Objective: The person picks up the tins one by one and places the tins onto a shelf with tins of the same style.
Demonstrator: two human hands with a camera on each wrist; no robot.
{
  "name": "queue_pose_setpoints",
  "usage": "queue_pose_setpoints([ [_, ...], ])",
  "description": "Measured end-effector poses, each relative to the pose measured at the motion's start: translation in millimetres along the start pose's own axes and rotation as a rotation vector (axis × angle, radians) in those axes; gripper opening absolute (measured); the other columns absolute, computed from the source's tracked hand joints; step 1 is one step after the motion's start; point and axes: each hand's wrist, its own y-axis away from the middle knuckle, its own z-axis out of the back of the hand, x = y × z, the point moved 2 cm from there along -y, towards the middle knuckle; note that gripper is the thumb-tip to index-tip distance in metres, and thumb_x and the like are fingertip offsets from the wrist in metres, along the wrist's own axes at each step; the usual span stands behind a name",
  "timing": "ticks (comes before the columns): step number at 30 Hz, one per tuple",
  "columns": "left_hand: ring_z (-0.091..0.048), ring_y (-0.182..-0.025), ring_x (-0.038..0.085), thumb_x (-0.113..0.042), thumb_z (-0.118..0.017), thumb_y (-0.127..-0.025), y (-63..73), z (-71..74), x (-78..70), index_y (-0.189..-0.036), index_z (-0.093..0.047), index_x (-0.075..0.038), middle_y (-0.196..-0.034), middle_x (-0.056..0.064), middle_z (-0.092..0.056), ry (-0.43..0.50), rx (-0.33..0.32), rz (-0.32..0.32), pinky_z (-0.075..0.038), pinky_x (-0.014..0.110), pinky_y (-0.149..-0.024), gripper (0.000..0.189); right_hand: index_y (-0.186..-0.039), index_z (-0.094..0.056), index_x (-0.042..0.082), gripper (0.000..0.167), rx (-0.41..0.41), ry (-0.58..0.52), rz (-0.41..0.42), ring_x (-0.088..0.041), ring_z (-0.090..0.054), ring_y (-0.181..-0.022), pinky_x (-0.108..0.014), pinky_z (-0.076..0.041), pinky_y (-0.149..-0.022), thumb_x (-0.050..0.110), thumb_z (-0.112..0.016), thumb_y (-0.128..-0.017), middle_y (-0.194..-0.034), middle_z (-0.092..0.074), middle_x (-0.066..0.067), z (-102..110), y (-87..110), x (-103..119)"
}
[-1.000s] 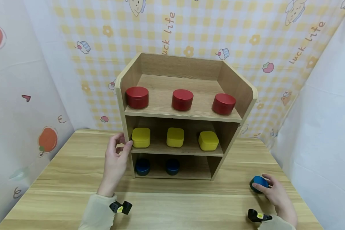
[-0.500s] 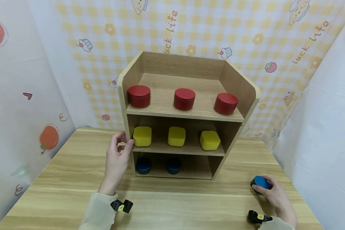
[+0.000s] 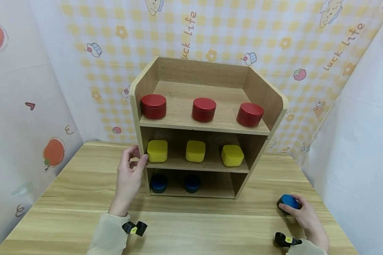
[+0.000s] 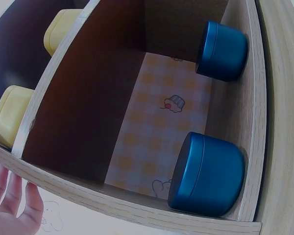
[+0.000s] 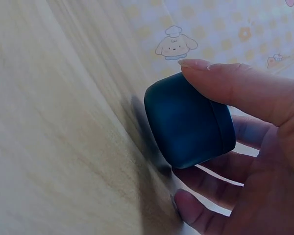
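Observation:
My right hand (image 3: 307, 214) pinches a blue round tin (image 3: 288, 203) at the right of the table, thumb on one side and fingers on the other. The right wrist view shows that tin (image 5: 191, 125) slightly tilted, its base edge close over the wood. My left hand (image 3: 131, 177) grips the left side panel of a small wooden shelf (image 3: 194, 128), thumb at the front edge by a yellow box (image 3: 157, 151), fingers outside. Two more blue tins (image 4: 208, 174) stand on the bottom level, at left and middle.
Three red round tins (image 3: 204, 109) line the top level. On the middle level are three yellow square boxes (image 3: 195, 151). The wooden table (image 3: 191, 230) reaches a patterned cloth (image 3: 108, 88) behind; white cloth (image 3: 354, 141) hangs at the right.
The fingers of my right hand have drawn in closer round the blue tin, which is tipped slightly. My left hand stays on the shelf's side. The head view has shifted a little.

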Motion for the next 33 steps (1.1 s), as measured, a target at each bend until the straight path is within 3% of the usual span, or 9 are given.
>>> queue_pose_setpoints([
  [10, -0.047, -0.096, 0.015, 0.002, -0.057, -0.096, 1.6, -1.0, -11.5, -0.125, -0.047, 0.008, -0.104, 0.009, -0.049, 0.015, -0.002, -0.006, -0.04, 0.022, -0.08, 0.031, -0.149, -0.015, -0.008, 0.092, 0.013, 0.028, -0.005, -0.056, -0.027, -0.128, -0.063, -0.032, -0.102, 0.043, -0.066, -0.092, -0.146, -0.016, -0.041, -1.5, 1.6, 9.5],
  [19, -0.046, -0.098, 0.014, 0.002, -0.058, -0.096, -3.3, 0.0, 16.1, -0.127, -0.048, 0.005, -0.105, 0.007, -0.05, -0.011, -0.013, 0.001, -0.039, 0.022, -0.081, 0.033, -0.149, -0.021, -0.006, 0.093, 0.008, 0.071, 0.03, -0.054, -0.032, -0.127, -0.061, -0.036, -0.099, 0.049, -0.067, -0.089, -0.146, -0.019, -0.04, -3.6, 1.9, 18.2],
  [33, -0.046, -0.1, 0.014, -0.004, -0.06, -0.097, -2.6, 0.9, 15.7, -0.128, -0.05, 0.0, -0.106, 0.003, -0.05, 0.002, -0.005, -0.027, -0.039, 0.022, -0.08, 0.033, -0.149, -0.023, -0.003, 0.089, -0.017, 0.088, 0.069, -0.053, -0.033, -0.127, -0.062, -0.035, -0.098, 0.043, -0.069, -0.09, -0.147, -0.022, -0.038, -9.9, 2.0, 35.7],
])
